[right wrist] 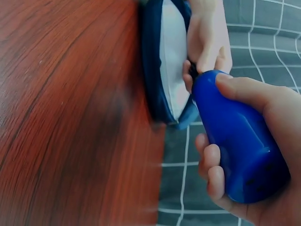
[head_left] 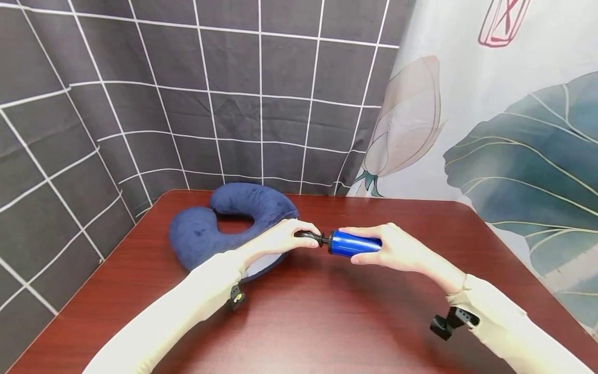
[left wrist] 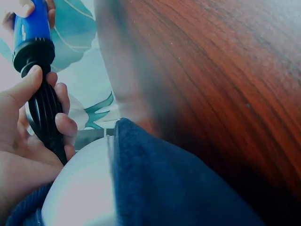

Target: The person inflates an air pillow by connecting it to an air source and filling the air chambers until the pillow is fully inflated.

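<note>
A blue hand air pump (head_left: 351,244) is held roughly level above the table, its black handle pointing left. My left hand (head_left: 282,237) wraps its fingers and thumb around the ribbed black handle (left wrist: 45,110). Around the blue barrel (right wrist: 235,136) my right hand (head_left: 401,250) has a grip, thumb along one side and fingers on the other. A short stretch of black rod shows between handle and barrel. Just behind and below my left hand lies a navy U-shaped neck pillow (head_left: 268,200); its pale side panel (left wrist: 87,188) shows in the left wrist view.
The reddish-brown wooden table (head_left: 327,322) spreads beneath both hands. A dark grey curtain (head_left: 233,119) with white grid lines hangs behind and to the left. On the right hangs a white curtain (head_left: 420,171) printed with a flower and leaves.
</note>
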A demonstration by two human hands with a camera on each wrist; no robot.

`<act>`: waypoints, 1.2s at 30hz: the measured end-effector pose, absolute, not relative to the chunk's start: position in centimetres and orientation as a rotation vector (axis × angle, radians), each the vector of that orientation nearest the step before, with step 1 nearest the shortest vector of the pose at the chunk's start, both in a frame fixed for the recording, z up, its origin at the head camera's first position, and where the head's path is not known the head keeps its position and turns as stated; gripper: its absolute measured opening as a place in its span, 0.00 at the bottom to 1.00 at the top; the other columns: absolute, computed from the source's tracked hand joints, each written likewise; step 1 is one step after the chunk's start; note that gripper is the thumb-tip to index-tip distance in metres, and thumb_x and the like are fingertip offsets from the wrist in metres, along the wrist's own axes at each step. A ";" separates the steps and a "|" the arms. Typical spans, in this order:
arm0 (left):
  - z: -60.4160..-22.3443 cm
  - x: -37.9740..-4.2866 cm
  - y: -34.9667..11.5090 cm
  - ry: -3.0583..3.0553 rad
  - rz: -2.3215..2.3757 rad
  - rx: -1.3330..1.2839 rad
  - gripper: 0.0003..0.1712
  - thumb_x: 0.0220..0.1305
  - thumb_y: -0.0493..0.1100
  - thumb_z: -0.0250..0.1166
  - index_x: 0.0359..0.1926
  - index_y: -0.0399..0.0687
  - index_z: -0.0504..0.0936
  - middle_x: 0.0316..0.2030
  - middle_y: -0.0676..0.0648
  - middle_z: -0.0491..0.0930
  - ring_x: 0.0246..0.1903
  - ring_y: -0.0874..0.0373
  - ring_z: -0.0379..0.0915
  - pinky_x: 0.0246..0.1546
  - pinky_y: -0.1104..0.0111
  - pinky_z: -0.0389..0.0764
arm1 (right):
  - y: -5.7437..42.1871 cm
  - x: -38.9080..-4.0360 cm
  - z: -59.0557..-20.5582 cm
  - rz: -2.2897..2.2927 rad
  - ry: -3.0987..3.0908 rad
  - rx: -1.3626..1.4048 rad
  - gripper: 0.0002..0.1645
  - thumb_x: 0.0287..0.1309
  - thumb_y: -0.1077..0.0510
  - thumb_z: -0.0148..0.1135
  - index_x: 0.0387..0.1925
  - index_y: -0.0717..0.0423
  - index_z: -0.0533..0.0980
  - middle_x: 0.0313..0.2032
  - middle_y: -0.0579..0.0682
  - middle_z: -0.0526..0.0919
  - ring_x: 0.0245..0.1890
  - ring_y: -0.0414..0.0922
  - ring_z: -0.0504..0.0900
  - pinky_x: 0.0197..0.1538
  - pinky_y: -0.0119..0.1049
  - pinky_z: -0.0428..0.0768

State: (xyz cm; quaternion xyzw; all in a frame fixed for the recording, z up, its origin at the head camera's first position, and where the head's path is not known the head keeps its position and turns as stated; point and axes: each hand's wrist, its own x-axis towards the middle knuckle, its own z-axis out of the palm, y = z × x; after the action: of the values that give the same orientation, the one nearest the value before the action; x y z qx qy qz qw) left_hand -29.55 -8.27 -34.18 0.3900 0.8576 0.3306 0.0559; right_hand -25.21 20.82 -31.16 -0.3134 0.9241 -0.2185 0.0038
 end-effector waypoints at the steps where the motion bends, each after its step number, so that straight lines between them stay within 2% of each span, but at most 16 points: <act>1: -34.1 -29.5 -8.2 2.603 1.000 1.184 0.16 0.66 0.51 0.64 0.52 0.52 0.83 0.42 0.51 0.86 0.39 0.62 0.75 0.45 0.70 0.75 | 21.3 -25.0 -31.1 -0.690 2.896 -0.967 0.40 0.49 0.33 0.71 0.65 0.35 0.73 0.48 0.47 0.87 0.40 0.39 0.84 0.36 0.29 0.80; 3: -34.1 -29.6 -8.2 2.603 0.993 1.192 0.16 0.66 0.51 0.64 0.51 0.52 0.84 0.40 0.52 0.85 0.37 0.63 0.74 0.43 0.71 0.74 | 22.2 -24.6 -30.8 -0.706 2.884 -0.929 0.40 0.49 0.34 0.72 0.65 0.34 0.73 0.48 0.47 0.87 0.39 0.40 0.84 0.34 0.30 0.80; 8: -34.2 -29.7 -8.3 2.638 0.972 1.200 0.16 0.66 0.52 0.64 0.51 0.53 0.84 0.42 0.53 0.86 0.40 0.64 0.76 0.46 0.71 0.74 | 24.7 -23.5 -29.9 -0.732 2.847 -0.872 0.39 0.51 0.37 0.72 0.65 0.34 0.72 0.51 0.49 0.85 0.39 0.43 0.82 0.31 0.31 0.80; 18: -34.1 -29.6 -8.4 2.655 0.959 1.220 0.15 0.67 0.51 0.64 0.51 0.52 0.83 0.43 0.53 0.86 0.44 0.62 0.77 0.50 0.69 0.75 | 28.3 -21.7 -29.1 -0.697 2.917 -0.887 0.37 0.52 0.40 0.73 0.64 0.32 0.73 0.51 0.41 0.86 0.38 0.35 0.81 0.33 0.29 0.79; 27: -34.3 -29.6 -8.3 2.615 0.982 1.234 0.15 0.68 0.48 0.63 0.52 0.49 0.83 0.43 0.51 0.85 0.43 0.61 0.76 0.50 0.71 0.74 | 26.3 -22.3 -29.5 -0.810 2.795 -0.772 0.37 0.54 0.40 0.71 0.66 0.35 0.72 0.50 0.51 0.84 0.34 0.43 0.80 0.23 0.35 0.79; 36: -34.4 -29.5 -8.3 2.640 0.993 1.252 0.16 0.68 0.47 0.63 0.52 0.47 0.83 0.43 0.48 0.85 0.43 0.59 0.76 0.50 0.68 0.76 | 22.7 -24.1 -30.7 -0.840 2.818 -0.823 0.38 0.51 0.38 0.72 0.64 0.36 0.74 0.48 0.52 0.86 0.34 0.43 0.81 0.24 0.36 0.80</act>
State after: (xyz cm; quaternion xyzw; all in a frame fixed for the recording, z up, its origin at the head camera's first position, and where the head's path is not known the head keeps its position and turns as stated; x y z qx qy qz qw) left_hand -29.48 -8.34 -34.43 0.4055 0.8551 0.3218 0.0279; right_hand -24.10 22.74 -30.72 -0.2693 0.9220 -0.2747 0.0440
